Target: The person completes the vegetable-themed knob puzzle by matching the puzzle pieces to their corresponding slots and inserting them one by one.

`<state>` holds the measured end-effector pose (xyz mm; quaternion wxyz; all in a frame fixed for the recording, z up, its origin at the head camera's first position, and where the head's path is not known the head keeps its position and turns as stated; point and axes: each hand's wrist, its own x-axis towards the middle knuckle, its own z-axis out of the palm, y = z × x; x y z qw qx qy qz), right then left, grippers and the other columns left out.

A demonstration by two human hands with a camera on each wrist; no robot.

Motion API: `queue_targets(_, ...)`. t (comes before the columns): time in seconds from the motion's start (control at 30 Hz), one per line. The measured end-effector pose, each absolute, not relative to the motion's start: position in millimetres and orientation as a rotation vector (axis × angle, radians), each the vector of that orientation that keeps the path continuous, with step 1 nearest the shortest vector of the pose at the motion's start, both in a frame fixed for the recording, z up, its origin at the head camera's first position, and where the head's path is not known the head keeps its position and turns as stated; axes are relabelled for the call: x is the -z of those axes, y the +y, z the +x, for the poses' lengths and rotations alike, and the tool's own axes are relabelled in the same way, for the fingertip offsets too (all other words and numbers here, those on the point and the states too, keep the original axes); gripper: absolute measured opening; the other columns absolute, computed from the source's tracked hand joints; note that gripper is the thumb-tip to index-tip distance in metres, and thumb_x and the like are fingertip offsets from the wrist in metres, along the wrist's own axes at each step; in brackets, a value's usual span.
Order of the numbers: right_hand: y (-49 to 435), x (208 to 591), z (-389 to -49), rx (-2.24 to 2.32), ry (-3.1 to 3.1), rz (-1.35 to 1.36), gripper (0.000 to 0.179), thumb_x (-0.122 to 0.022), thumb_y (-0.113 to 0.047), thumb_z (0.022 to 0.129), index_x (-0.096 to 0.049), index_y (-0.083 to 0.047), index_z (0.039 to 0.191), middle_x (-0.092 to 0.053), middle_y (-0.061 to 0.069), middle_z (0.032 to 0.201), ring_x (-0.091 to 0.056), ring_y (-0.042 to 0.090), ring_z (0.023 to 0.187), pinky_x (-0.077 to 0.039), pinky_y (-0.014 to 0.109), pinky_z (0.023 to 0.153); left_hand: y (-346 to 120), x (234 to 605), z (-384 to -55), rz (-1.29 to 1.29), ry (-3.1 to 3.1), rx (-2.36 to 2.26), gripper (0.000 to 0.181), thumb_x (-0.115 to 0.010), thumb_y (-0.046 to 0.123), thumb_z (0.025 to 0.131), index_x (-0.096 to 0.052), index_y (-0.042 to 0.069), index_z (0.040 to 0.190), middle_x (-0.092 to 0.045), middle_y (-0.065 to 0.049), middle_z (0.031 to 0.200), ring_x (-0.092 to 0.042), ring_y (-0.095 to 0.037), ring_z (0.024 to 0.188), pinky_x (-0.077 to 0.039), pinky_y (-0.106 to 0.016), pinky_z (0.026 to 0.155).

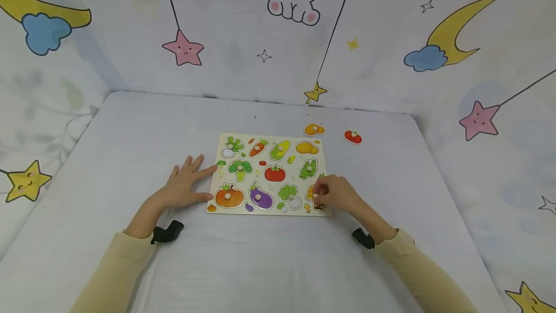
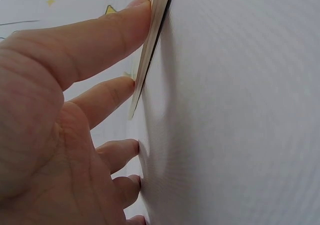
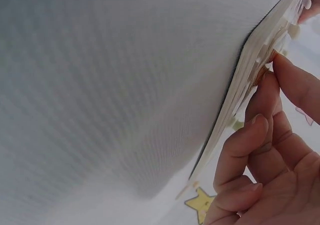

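A wooden vegetable peg puzzle board (image 1: 236, 209) lies flat on the white table. My left hand (image 1: 184, 185) is spread at its left side, thumb and index fingertip touching the edge. At the board's lower right corner, my right hand (image 1: 336, 192) pinches a small puzzle piece (image 1: 310, 192) by its knob; my fingers hide most of its picture. In the right wrist view the thumb and forefinger meet on it close to the board's surface. Knobbed pieces such as the pumpkin (image 1: 234, 199), eggplant (image 1: 264, 200) and broccoli (image 1: 236, 174) sit in the board.
Beyond the board's upper right lie a loose potato piece (image 1: 311, 130) and a loose tomato piece (image 1: 353, 137). The board's tomato spot (image 1: 275, 173) and potato spot (image 1: 306, 148) show pictures without knobs. A patterned cloth (image 1: 234, 23) hangs behind the table.
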<state>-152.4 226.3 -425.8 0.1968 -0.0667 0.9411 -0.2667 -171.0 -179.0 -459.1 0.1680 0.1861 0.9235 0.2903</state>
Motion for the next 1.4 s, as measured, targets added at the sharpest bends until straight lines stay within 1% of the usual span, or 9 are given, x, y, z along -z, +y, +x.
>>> queue_targets(0.47, 231.7, 422.7, -160.7, 0.662, 2.591, -0.226, 0.015, -0.076, -0.02, 0.083, -0.065, -0.012, 0.087, -0.057, 0.001, 0.071, -0.051, 0.016, 0.067, -0.038, 0.027, 0.059, -179.8, 460.4, -172.0, 0.527, 2.628, -0.816, 0.077, -0.074, 0.037, 0.084, -0.041, 0.011, 0.149, -0.009, -0.028, 0.161, 0.005, -0.052, 0.147, 0.006, -0.071, 0.113)
queue_targets(0.63, 257.7, 410.3, -195.2, 0.755, 2.583, -0.144, 0.028, -0.073, -0.025, 0.087, -0.066, -0.009, 0.109, -0.06, 0.006, 0.082, -0.053, 0.02, 0.077, -0.042, 0.028, 0.064, -179.4, 460.5, -172.1, 0.521, 2.632, -0.817, 0.078, -0.074, 0.039, 0.084, -0.042, 0.011, 0.148, -0.01, -0.028, 0.161, 0.005, -0.052, 0.147, 0.006, -0.07, 0.113)
queue_targets(0.77, 288.3, 406.2, -231.0, 0.819, 2.735, 0.021, 0.046, -0.068, -0.024, 0.092, -0.054, -0.006, 0.132, -0.059, 0.012, 0.097, -0.052, 0.025, 0.085, -0.044, 0.029, 0.07, -178.8, 460.3, -171.4, 0.508, 2.632, -0.827, 0.077, -0.074, 0.039, 0.084, -0.042, 0.011, 0.148, -0.01, -0.028, 0.161, 0.004, -0.051, 0.147, 0.007, -0.07, 0.113)
queue_targets(0.87, 310.8, 409.7, -253.0, 0.896, 2.8, 0.167, 0.055, -0.065, -0.023, 0.094, -0.044, -0.007, 0.142, -0.056, 0.018, 0.109, -0.053, 0.03, 0.092, -0.046, 0.036, 0.076, -178.4, 459.8, -171.0, 0.506, 2.628, -0.827, 0.077, -0.074, 0.038, 0.084, -0.042, 0.011, 0.148, -0.01, -0.028, 0.161, 0.005, -0.051, 0.147, 0.007, -0.07, 0.113)
queue_targets(0.93, 322.2, 413.0, -263.3, 0.92, 2.813, 0.255, 0.057, -0.062, -0.023, 0.095, -0.04, -0.008, 0.145, -0.055, 0.022, 0.117, -0.054, 0.035, 0.099, -0.044, 0.045, 0.087, -178.3, 459.7, -170.9, 0.508, 2.626, -0.823, 0.076, -0.074, 0.038, 0.084, -0.042, 0.011, 0.148, -0.01, -0.028, 0.161, 0.005, -0.051, 0.147, 0.007, -0.07, 0.113)
queue_targets(1.03, 332.4, 418.4, -273.8, 0.924, 2.814, 0.355, 0.054, -0.06, -0.024, 0.095, -0.042, -0.009, 0.144, -0.057, 0.025, 0.123, -0.054, 0.041, 0.108, -0.03, 0.061, 0.102, -178.2, 459.3, -171.0, 0.511, 2.624, -0.824, 0.076, -0.073, 0.037, 0.084, -0.042, 0.01, 0.148, -0.01, -0.029, 0.16, 0.005, -0.051, 0.147, 0.007, -0.07, 0.113)
queue_targets(1.17, 336.2, 423.7, -281.8, 0.922, 2.782, 0.42, 0.045, -0.058, -0.023, 0.096, -0.049, -0.008, 0.137, -0.055, 0.025, 0.126, -0.05, 0.043, 0.118, -0.013, 0.072, 0.107, -178.1, 458.7, -171.2, 0.519, 2.624, -0.823, 0.076, -0.073, 0.038, 0.085, -0.042, 0.01, 0.148, -0.009, -0.029, 0.16, 0.005, -0.052, 0.147, 0.007, -0.07, 0.113)
queue_targets(1.27, 336.2, 425.9, -285.7, 0.905, 2.76, 0.442, 0.039, -0.059, -0.022, 0.095, -0.054, -0.006, 0.131, -0.055, 0.023, 0.125, -0.047, 0.042, 0.119, -0.01, 0.074, 0.107, -178.2, 458.8, -171.0, 0.52, 2.622, -0.825, 0.076, -0.073, 0.038, 0.085, -0.042, 0.01, 0.148, -0.009, -0.029, 0.16, 0.005, -0.052, 0.147, 0.007, -0.07, 0.113)
queue_targets(1.4, 334.9, 428.9, -291.1, 0.842, 2.768, 0.453, 0.032, -0.06, -0.02, 0.094, -0.059, -0.007, 0.124, -0.061, 0.019, 0.119, -0.05, 0.038, 0.113, -0.014, 0.072, 0.106, -178.3, 458.3, -170.3, 0.511, 2.621, -0.83, 0.076, -0.074, 0.038, 0.084, -0.042, 0.01, 0.148, -0.009, -0.029, 0.161, 0.005, -0.051, 0.147, 0.008, -0.07, 0.113)
